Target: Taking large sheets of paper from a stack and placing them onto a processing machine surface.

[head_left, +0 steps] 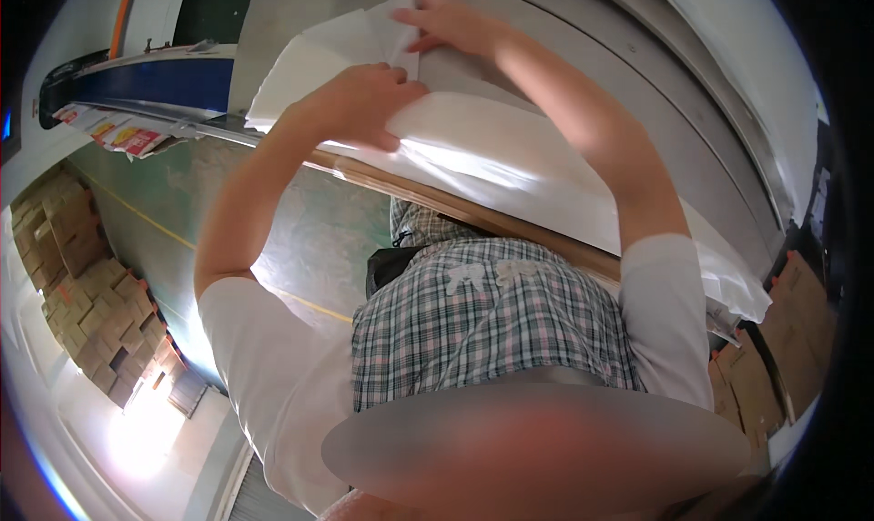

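A stack of thin white sheets [309, 64] lies on a grey metal table top, its left part fanned upward and its long part trailing right along the front edge. My left hand [360, 102] rests over the stack's near side, its fingers curled on top and the thumb lower down, holding it. Farther back, my right hand [451, 22] grips the raised upper edge of a sheet; its fingertips are slightly blurred. Whether the sheets are paper or thin film is hard to tell.
The table has a brown front edge [492, 213] close to my checked apron [492, 312]. A blue-sided bench [159, 84] with printed packaging [114, 131] stands at left. Stacked cardboard boxes [96, 316] line the green floor, and more cartons [792, 330] stand at right.
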A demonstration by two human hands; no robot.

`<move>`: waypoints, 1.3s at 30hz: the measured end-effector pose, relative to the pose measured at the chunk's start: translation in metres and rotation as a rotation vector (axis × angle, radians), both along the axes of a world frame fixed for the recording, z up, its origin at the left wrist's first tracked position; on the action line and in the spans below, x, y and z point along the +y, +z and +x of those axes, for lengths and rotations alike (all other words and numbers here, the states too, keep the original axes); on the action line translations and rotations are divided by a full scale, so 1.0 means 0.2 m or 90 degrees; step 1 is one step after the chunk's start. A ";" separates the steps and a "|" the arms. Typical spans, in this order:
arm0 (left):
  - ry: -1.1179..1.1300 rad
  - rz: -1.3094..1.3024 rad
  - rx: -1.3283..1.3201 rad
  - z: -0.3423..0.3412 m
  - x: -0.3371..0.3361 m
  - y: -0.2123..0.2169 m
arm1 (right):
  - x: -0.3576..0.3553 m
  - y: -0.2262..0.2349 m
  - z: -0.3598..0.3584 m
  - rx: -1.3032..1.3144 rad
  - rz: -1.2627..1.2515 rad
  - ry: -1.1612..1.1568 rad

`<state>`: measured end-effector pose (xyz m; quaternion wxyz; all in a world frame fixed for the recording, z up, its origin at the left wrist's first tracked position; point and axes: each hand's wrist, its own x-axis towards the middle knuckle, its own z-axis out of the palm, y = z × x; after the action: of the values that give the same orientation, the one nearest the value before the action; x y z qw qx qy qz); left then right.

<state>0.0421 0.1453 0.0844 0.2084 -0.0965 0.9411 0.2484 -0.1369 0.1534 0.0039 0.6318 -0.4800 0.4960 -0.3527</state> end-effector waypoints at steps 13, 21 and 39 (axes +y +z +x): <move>-0.167 0.327 -0.058 -0.23 -0.46 -0.30 | -0.72 0.12 0.63 0.184 -0.190 0.281; 0.033 0.411 -0.249 -0.25 -0.60 -0.35 | 0.22 0.48 -0.18 0.205 -0.018 0.090; 0.190 -0.070 0.252 0.13 0.20 -0.18 | 0.77 0.43 0.07 0.619 -0.391 -0.123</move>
<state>0.0672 0.1863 0.0484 -0.0247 -0.1951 0.9508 0.2392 -0.1233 0.3080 0.0891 0.1284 -0.7006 0.6455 -0.2756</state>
